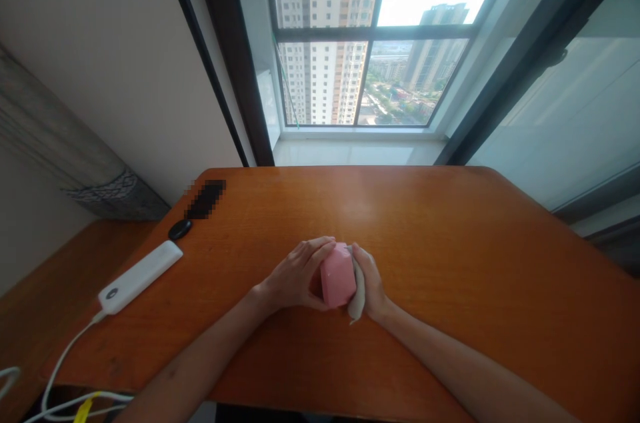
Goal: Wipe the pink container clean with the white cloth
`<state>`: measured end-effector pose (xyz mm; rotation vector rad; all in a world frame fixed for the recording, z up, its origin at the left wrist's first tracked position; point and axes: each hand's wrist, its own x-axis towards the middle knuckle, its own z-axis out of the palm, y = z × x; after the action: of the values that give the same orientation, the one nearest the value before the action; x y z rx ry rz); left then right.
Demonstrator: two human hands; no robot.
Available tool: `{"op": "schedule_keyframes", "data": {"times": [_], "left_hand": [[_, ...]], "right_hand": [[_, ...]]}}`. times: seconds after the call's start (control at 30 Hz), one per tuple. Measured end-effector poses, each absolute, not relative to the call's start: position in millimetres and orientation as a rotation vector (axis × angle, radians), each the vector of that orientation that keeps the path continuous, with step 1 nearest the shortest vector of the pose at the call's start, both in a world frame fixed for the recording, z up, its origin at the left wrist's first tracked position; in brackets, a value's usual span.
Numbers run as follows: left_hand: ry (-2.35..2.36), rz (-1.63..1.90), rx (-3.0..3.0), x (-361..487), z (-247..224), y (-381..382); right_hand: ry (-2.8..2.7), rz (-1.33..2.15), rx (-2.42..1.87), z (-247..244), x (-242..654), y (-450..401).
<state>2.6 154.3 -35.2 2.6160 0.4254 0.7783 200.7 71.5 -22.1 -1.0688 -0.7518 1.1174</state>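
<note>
Around the pink faceted block [338,275], the fingers of the left hand [297,273] curl closely over its left side, while the right hand [369,280] presses a soft white cloth [357,293] against its right face, the narrow grip from both sides seeming to keep the block steady between them. Left of the block, a white power bank [140,276] trails its cable [60,370] across the orange wooden table [425,263], just beside a black round puck [180,230] and a blurred dark item [205,200]; a tall window [370,76] stands beyond the block.
</note>
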Motion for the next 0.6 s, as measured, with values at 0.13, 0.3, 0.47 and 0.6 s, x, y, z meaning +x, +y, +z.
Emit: {"op": "schedule_keyframes", "data": {"times": [0.13,0.3,0.47,0.6], "left_hand": [[0.524,0.79,2.27,10,-33,146],[0.594,0.687,2.062,14,-33,144],[0.623,0.676,2.213,8,-37,150],[0.387,0.821,2.557,3,-40,157]], "right_hand": [[-0.874,1.103,-1.096,-21,200,65],[-0.899,1.069,-1.178,-22,199,62],[-0.863,1.109,-1.125,-21,200,66],[-0.735,1.088,-1.134,-21,200,71]]}}
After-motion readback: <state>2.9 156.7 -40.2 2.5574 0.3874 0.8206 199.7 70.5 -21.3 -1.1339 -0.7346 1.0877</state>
